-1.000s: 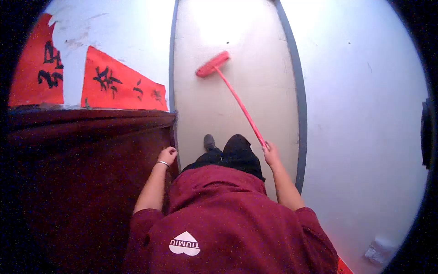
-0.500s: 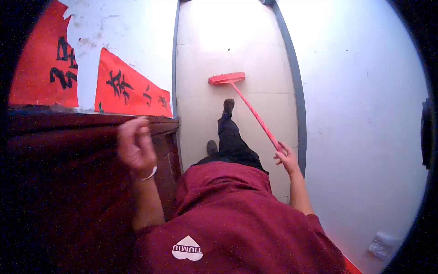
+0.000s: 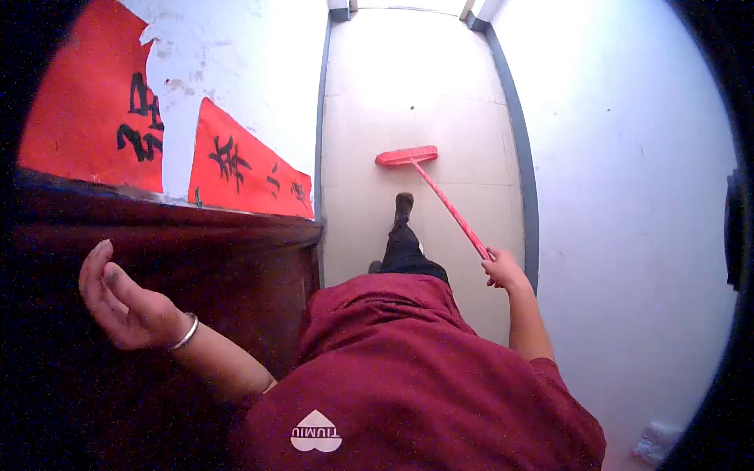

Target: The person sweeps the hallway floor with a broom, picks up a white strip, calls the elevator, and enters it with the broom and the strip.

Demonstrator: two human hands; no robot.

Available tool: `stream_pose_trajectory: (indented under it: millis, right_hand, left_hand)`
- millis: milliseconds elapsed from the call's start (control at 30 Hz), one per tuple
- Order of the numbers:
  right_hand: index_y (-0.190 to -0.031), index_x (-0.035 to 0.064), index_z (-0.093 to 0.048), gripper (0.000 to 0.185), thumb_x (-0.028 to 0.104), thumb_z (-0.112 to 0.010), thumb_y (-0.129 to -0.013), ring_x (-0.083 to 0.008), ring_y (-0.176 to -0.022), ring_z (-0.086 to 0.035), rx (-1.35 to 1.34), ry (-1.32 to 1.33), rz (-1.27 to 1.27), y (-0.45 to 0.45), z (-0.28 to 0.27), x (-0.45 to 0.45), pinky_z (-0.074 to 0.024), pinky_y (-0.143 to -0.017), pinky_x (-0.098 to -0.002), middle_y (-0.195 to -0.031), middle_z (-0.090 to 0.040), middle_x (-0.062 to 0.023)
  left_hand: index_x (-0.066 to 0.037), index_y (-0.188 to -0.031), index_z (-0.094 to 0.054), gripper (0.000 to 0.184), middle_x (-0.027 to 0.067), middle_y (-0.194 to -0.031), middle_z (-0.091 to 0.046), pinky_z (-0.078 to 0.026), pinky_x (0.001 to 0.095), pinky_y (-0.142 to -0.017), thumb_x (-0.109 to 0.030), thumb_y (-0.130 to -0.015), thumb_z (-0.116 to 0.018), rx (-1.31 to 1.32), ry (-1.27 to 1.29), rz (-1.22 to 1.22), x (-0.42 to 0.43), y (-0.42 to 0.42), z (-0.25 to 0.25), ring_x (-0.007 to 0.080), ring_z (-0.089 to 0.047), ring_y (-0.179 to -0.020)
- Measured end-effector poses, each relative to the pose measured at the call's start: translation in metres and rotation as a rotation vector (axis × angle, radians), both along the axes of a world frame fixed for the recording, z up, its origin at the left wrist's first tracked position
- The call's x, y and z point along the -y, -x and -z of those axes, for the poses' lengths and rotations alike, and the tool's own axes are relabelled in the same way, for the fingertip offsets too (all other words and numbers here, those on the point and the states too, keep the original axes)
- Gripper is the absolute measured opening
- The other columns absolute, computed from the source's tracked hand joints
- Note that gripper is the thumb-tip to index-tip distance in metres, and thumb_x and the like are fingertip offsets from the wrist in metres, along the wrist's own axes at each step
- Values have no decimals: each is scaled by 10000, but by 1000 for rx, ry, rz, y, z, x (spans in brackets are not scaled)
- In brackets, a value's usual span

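Note:
A red broom (image 3: 407, 156) has its wide head on the pale tiled floor, ahead of my forward shoe. Its patterned red handle slants down to the right, and my right hand (image 3: 503, 269) is closed around the upper end. My left hand (image 3: 129, 302), with a silver bangle at the wrist, is raised at the left in front of the dark red door. Its fingers are slightly curled and apart from the thumb, with nothing in them.
Dark red door (image 3: 236, 259) at the left. Red paper strips (image 3: 243, 169) with black writing on the white wall above it. A white wall (image 3: 620, 196) with grey skirting runs along the right. A small dark spot (image 3: 412, 107) lies on the floor beyond the broom.
My left hand has swung out and up to the left, away from my body. The broom head has turned crosswise and come nearer to me. One foot has stepped forward.

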State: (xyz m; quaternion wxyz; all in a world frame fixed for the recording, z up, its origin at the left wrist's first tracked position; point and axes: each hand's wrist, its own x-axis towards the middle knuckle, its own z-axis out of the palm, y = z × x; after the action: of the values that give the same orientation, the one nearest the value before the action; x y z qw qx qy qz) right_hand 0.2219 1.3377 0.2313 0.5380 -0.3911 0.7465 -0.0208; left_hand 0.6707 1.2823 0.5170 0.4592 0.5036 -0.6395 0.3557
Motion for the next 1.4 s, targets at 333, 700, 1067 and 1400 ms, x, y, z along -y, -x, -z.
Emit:
stream_pose_trajectory:
  millis: [333,700,1067,1400]
  right_hand:
    - [-680,48,-505,379,395,-518,-830,-150,-383,-470,95,-142,303,-94,92,-13,-361,-342,-293,-516,-485,-53]
    - [-792,-6,-597,387,377,-546,-806,-349,-619,-580,-396,13,-21,-90,86,-284,-445,-567,-407,-682,-583,-212]
    - [-820,-24,-595,395,370,-566,-803,-208,-508,-548,23,-181,417,-130,139,-312,-417,-477,-335,-602,-568,-116]
    - [-842,20,-563,273,292,-560,-824,-198,-422,-508,212,-400,690,-141,98,-238,-385,-376,-329,-593,-532,-94]
  left_hand:
    - [110,-898,-563,147,179,-883,-611,-497,315,-737,6,-851,-470,-148,-74,-52,47,-134,35,236,-600,-796]
    - [82,-882,-544,160,185,-842,-600,-512,355,-693,-56,-865,-465,248,92,3,59,-178,67,275,-604,-730]
    - [70,-815,-546,171,170,-774,-606,-519,353,-654,-94,-853,-516,328,217,123,77,-202,82,272,-603,-702]
    - [70,-811,-562,167,161,-763,-613,-508,344,-679,-90,-844,-527,411,222,92,77,-209,82,270,-605,-720]
